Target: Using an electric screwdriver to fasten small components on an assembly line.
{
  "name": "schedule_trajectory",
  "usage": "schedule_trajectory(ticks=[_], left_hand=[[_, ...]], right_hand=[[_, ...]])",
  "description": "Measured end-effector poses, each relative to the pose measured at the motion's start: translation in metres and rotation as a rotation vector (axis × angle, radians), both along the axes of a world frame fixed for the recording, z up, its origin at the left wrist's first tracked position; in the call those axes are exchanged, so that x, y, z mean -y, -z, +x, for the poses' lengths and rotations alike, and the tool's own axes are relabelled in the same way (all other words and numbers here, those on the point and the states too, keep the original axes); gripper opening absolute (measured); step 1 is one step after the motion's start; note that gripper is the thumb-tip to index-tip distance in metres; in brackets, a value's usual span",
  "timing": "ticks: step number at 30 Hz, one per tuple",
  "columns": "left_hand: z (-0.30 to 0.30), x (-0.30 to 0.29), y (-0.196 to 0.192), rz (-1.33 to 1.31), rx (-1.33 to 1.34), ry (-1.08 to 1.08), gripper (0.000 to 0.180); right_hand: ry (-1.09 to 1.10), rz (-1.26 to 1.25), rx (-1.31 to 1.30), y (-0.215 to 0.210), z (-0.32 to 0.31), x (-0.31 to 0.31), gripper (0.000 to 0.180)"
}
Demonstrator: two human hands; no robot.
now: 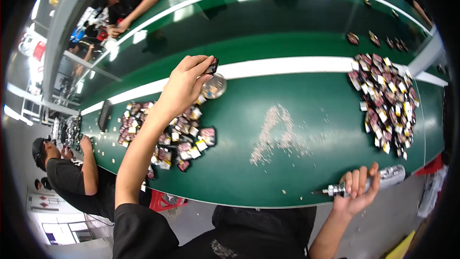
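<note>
screw scatter (pixel 280 136) lies on the table (pixel 297 91) between two part piles (pixel 177 136)

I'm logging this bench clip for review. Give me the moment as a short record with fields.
Surface: green workbench with white stripe
Left hand: raised, pinching a small dark part
Right hand: gripping a silver power screwdriver at the near edge
Centre: scattered small screws
Left pile: small dark parts
Right pile: similar parts
</note>
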State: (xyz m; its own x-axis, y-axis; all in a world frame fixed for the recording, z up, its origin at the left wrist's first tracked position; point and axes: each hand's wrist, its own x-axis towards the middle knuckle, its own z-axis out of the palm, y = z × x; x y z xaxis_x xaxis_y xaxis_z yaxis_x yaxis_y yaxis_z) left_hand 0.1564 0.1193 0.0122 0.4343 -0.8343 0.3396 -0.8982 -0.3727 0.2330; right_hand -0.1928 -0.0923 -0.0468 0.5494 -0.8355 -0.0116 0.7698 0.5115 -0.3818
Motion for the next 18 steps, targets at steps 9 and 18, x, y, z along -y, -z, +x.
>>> schedule_trajectory(ticks=[9, 18], left_hand=[[-0.212, 0.062, 0.034, 0.075, -0.061, 0.541, 0.051], [-0.237, 0.085, 0.039, 0.029, -0.263, 0.490, 0.033]], right_hand=[[-0.154, -0.057, 0.019, 0.013, -0.016, -0.011, 0.019], [-0.269, -0.090, 0.039, 0.017, -0.046, -0.028, 0.016]])
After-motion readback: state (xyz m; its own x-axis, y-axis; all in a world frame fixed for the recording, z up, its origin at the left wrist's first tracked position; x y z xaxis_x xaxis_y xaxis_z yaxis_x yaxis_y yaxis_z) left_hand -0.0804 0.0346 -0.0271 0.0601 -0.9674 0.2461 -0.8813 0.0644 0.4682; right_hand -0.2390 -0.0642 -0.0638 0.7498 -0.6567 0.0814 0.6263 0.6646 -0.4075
